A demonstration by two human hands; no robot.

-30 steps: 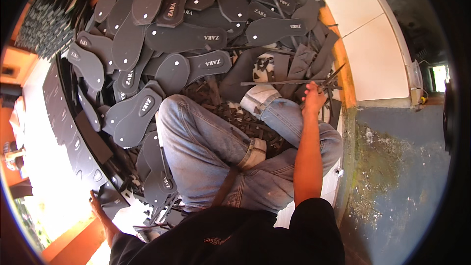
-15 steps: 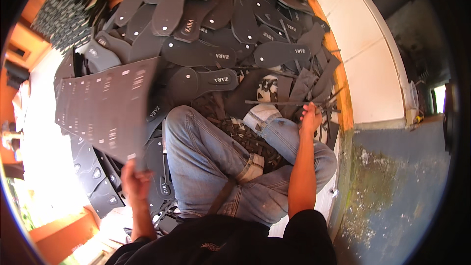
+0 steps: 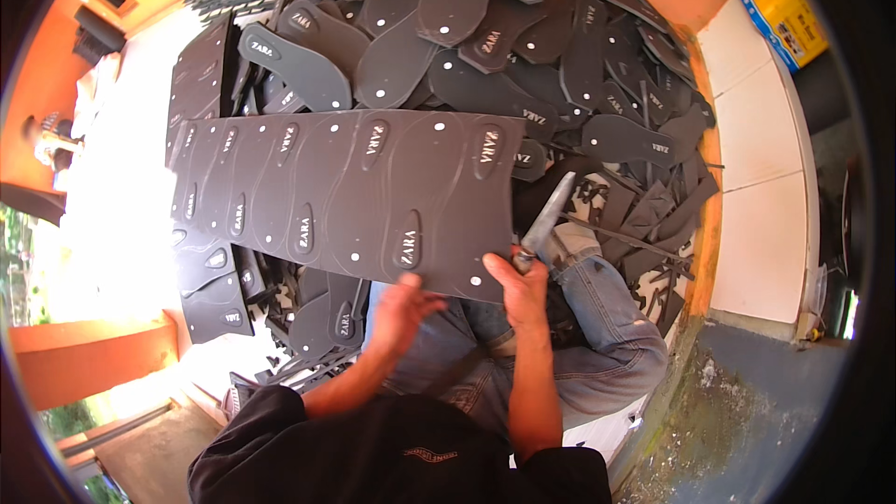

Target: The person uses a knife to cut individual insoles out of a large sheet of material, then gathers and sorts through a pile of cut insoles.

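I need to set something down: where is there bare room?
The white tiles right of the orange edge, below the yellow package, look free; so does the stained blue-grey floor bordering them. Insoles and scraps crowd the space around the sheet.

A black, short-sleeved fabric shirt with a small outlined chest emblem, faded blue denim jeans with a pale turned-up cuff and two bare hands show in the feed I monitor remotely.

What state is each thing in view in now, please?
Sheet: one piece, sole-shaped outlines marked, not cut apart
Knife: blade bare, pointing away
Right hand: closed around the knife
Left hand: partly open, at the sheet's near edge
Insoles: separate, heaped
Offcuts: loose, jumbled
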